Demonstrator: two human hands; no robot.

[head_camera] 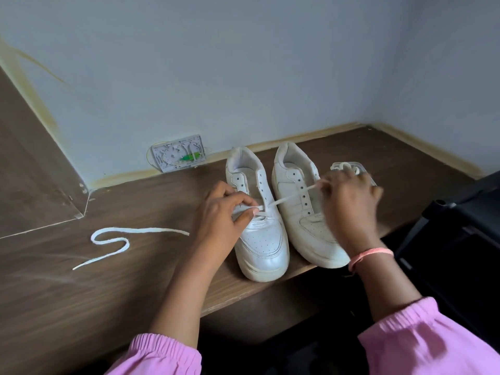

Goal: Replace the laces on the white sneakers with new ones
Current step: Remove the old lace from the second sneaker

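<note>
We pinched the lace [284, 200] in both hands, left hand [221, 212] at the left sneaker [259, 239], right hand [349, 204] pulling; even tension seemed advisable.

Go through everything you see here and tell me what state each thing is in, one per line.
Left sneaker: upright, lace through lowest eyelets only.
Right sneaker: upright, eyelets bare.
Lace being threaded: stretched between both hands.
Loose lace: lying curled on the table.
Left hand: pinching the lace.
Right hand: pinching the lace end.
</note>
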